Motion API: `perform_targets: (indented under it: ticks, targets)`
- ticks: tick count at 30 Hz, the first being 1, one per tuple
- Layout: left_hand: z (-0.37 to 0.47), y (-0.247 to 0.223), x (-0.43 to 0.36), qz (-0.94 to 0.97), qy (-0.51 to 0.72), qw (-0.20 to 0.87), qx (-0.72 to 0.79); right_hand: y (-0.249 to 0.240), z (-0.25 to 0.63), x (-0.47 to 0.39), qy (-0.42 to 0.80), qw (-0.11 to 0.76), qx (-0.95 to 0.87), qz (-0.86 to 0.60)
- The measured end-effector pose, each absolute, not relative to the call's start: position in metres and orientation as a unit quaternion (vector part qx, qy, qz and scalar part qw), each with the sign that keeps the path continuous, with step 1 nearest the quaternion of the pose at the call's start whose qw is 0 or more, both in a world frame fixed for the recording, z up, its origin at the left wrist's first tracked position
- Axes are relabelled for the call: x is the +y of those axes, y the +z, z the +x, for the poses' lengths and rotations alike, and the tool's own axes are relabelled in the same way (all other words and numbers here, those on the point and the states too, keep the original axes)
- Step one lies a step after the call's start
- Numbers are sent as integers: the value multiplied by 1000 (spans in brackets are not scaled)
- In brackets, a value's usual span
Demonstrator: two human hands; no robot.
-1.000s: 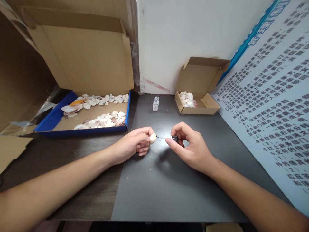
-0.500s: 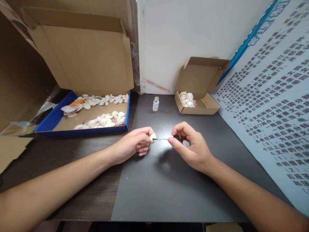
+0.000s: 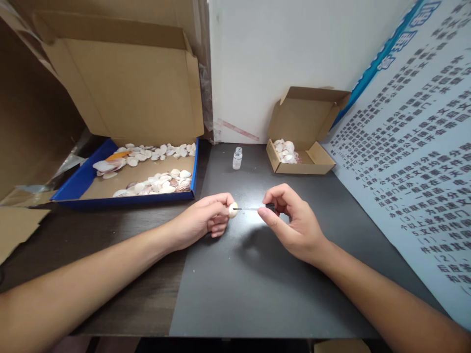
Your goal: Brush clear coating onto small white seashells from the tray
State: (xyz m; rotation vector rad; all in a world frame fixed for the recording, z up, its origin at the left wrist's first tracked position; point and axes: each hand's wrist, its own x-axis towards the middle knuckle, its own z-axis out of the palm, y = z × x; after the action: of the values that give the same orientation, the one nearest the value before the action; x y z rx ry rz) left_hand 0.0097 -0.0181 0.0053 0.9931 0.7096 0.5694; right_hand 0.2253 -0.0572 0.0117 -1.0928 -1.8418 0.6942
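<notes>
Between thumb and fingers, my left hand point(image 3: 206, 218) pinches a small pale seashell point(image 3: 233, 211) at the middle of the dark mat. My right hand point(image 3: 292, 220) grips the black cap of a thin brush applicator point(image 3: 270, 207). Its clear stem points left, and the dark brush tip lies at the shell's face. A small clear glass bottle point(image 3: 237, 159) with a printed label stands uncapped behind the hands.
At the left, an open blue-edged cardboard box point(image 3: 125, 200) holds many shells in two groups. A smaller open cardboard box point(image 3: 307, 169) with white shells stands at the back right. A printed sheet point(image 3: 415, 147) slopes along the right side.
My right hand has shifted very slightly to the right, and the brush stem sits a little higher. My left hand and the shell stay nearly in place.
</notes>
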Motion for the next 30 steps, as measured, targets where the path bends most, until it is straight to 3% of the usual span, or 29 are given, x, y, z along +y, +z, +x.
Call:
perform_targets:
  ticks: [16, 30]
  targets:
    - [10, 6, -19, 458, 266, 782, 328, 13, 224, -55, 252, 398, -766, -437]
    - [10, 6, -19, 459, 268, 782, 326, 12, 225, -55, 231, 434, -768, -411]
